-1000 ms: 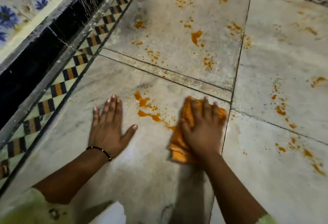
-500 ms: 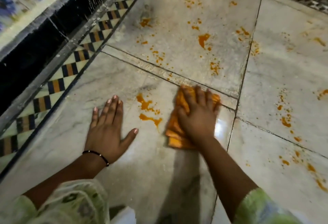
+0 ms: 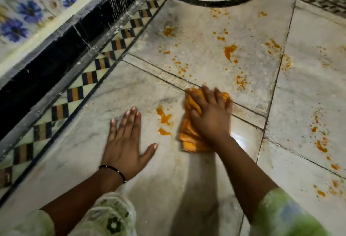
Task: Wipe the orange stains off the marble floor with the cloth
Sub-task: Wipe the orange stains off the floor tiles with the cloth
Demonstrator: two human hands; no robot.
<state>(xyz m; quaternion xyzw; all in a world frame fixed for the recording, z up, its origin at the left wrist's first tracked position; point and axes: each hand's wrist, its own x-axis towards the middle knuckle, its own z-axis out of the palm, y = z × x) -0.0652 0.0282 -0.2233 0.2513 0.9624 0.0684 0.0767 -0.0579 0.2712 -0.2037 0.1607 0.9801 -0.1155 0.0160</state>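
1. Folded orange cloth (image 3: 189,132): lies flat on the pale veined marble floor (image 3: 142,189), its far edge touching a dark grout joint. It is already soaked orange.
2. Our right hand (image 3: 211,117): spread flat on the cloth, fingers straight and pressing down, curled round nothing; the fingertips look blurred.
3. Our left hand (image 3: 124,149): open, palm on the bare marble at 9 o'clock of the cloth, holding nothing; it carries our weight. A thin black beaded bracelet (image 3: 113,170) sits at the wrist.
4. Nearest wet orange stains (image 3: 163,117): two blotches just beside the cloth at 9 o'clock, between the two hands, untouched.
5. Farther orange splatter (image 3: 229,51): scattered at 12 o'clock beyond the joint; more at 3 and 4 o'clock on the neighbouring slabs.
6. Checkered black-and-tan border strip (image 3: 74,94): runs along at 10 o'clock.
7. Handling note: we judge the stroke should sweep toward 9 o'clock with even palm pressure, overlapping passes, and the cloth refolded to a cleaner face, since a saturated one may smear.
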